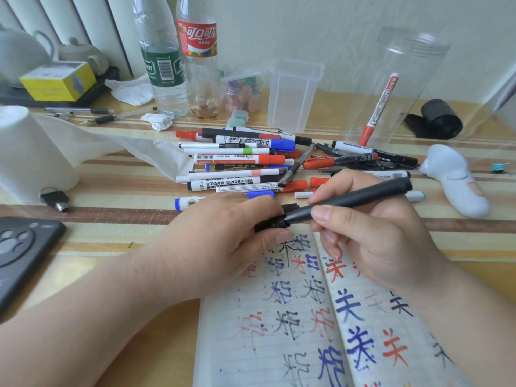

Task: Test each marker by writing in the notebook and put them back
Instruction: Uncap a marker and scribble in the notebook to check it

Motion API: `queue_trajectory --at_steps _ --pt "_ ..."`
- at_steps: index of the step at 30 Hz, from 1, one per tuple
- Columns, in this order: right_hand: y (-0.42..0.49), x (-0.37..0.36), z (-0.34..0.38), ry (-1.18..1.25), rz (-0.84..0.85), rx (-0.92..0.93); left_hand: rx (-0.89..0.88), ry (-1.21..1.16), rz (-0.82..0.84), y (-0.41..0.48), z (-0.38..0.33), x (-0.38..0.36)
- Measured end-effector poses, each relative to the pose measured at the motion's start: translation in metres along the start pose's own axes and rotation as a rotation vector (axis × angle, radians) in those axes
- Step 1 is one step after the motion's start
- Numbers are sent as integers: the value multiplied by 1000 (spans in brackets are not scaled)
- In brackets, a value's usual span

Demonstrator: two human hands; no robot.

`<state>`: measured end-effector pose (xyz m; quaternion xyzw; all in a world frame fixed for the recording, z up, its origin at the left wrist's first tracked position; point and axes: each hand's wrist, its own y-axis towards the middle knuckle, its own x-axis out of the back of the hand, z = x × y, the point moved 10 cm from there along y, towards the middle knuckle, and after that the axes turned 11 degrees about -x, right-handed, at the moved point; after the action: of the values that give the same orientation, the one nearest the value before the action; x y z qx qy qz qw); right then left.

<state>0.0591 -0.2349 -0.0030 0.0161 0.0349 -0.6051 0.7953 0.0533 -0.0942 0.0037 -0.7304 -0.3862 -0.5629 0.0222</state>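
An open notebook (279, 325) lies at the front, its pages covered with red, blue and black characters. Above its top edge my right hand (377, 236) grips the barrel of a black marker (357, 198), which points left. My left hand (220, 241) pinches the black cap (272, 223) at the marker's tip end; cap and barrel meet there. Behind the hands a heap of several markers (245, 160) lies on the striped tablecloth. One red marker (378, 110) stands inside a tall clear jar (402, 88) at the back right.
Two plastic bottles (164, 62) and a clear rectangular container (293, 93) stand at the back. A paper towel roll (30, 155) and a black phone (22, 252) sit at the left. A white handheld device (458, 182) and a black cylinder (441, 118) lie at the right.
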Motion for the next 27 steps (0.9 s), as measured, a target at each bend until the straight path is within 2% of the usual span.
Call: queue_trajectory --at_steps 10,15,18,27 --pt "-2 2 7 -76 4 26 -12 -34 -182 -2 -7 18" --pt "-4 -1 7 -151 -6 44 -14 -28 -162 0 -10 14" --pt "-4 -3 7 -134 -14 37 -35 -34 -160 0 -12 14" --pt "2 -9 -1 -67 -106 -35 -22 -41 -317 -8 -9 27"
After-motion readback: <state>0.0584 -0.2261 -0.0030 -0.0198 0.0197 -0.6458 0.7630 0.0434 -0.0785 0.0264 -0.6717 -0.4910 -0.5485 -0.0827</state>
